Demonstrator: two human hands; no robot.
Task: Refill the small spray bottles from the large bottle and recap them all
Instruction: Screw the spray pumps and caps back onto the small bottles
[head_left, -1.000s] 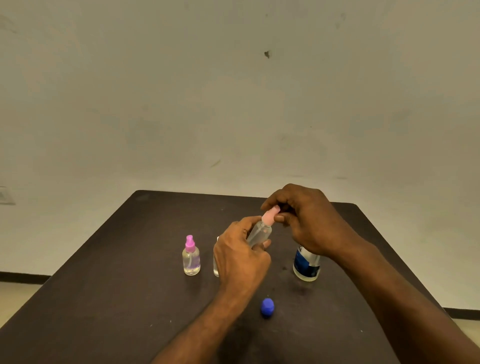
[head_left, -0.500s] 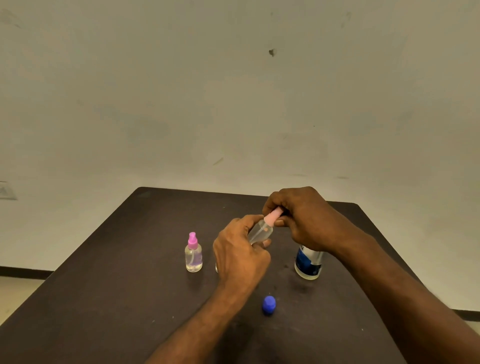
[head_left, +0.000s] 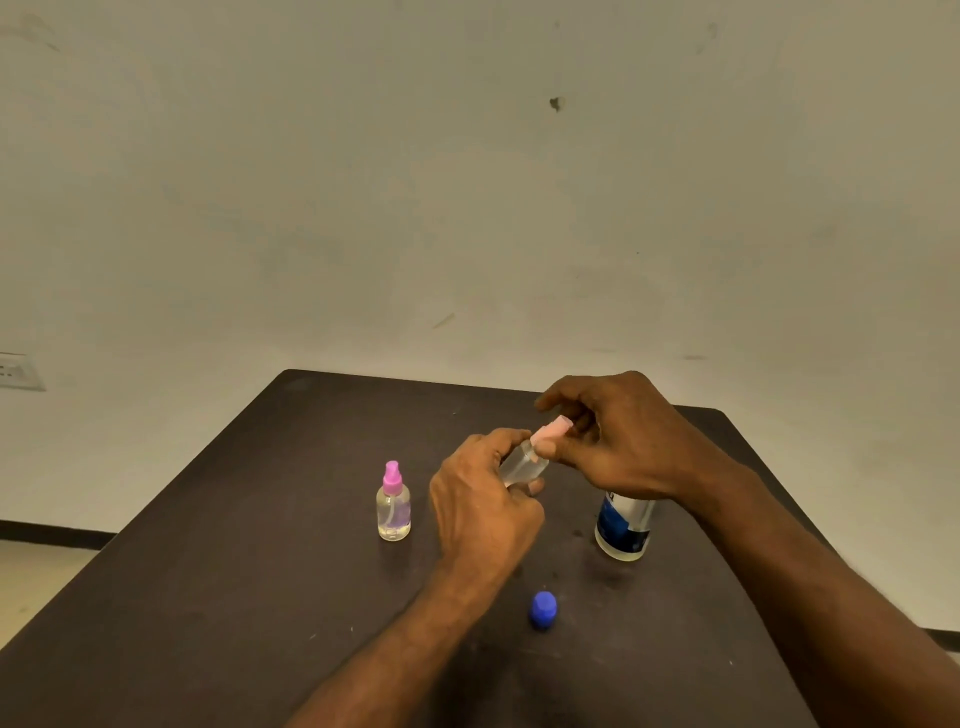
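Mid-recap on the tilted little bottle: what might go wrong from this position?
1. The small clear spray bottle sits tilted in the left hand; if its pale pink spray top, pinched by the right hand, isn't seated, liquid may leak.
2. The right forearm passes just over the large blue-labelled bottle, which looks uncapped, its blue cap lying on the table; a bump could spill it.
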